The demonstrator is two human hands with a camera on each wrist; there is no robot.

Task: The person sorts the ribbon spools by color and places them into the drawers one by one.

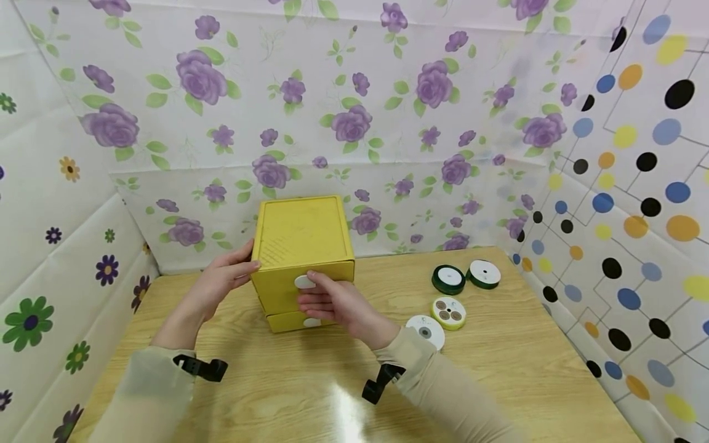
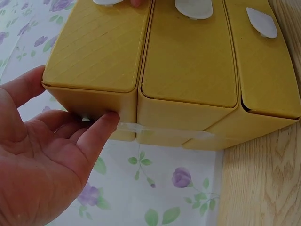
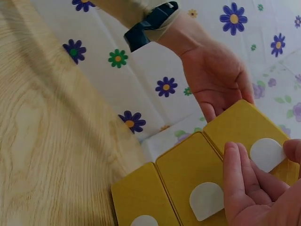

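A yellow drawer box with three drawers stands on the wooden table, against the back wall. Each drawer front has a white rounded handle. My right hand pinches the top drawer handle between thumb and index finger, its other fingers extended in front of the box. My left hand rests on the box's left side near the top, thumb and fingers fairly straight against it. In the left wrist view the drawer fronts look flush with the box. The drawers' contents are hidden.
To the right of the box lie several ribbon spools: a green spool, a white-topped green spool, a yellow-edged spool and a white spool, partly behind my right sleeve. Patterned sheets surround the wooden table.
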